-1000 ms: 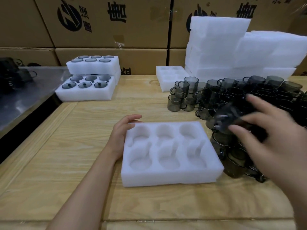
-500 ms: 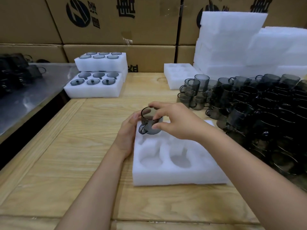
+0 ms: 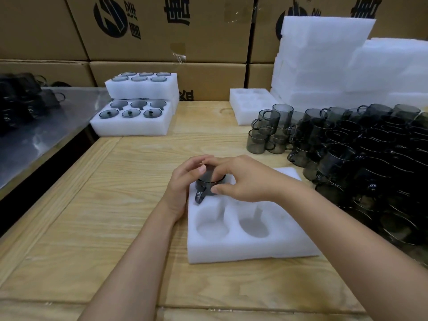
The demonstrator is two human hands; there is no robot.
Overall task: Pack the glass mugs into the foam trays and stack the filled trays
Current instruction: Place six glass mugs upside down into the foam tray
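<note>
Far left at the back, the filled trays [image 3: 132, 122] are packed and partly stacked, dark glass showing in every pocket, one tray sitting higher behind the front one. That part is done.

On the wooden surface [image 3: 111, 205], the left hand [image 3: 181, 191] sits at the tray's edge, its fingers curled against the side of the glass mug [image 3: 208, 185]. The mug is at the far-left pocket of the foam tray [image 3: 243, 249], handle toward the near side, looking only partly seated.

The right hand [image 3: 240, 179] comes over the top, its grip pinched on the rim between thumb and fingers. The two near pockets are visibly empty; the arm hides the rest, so this looks like the first mug into this tray.

Further right, one empty tray [image 3: 247, 105] waits at the back, with a tall pile of foam [image 3: 335, 66] beside it. Far right, a big heap of loose mugs [image 3: 361, 154] remains, so plenty of packing is left.
</note>
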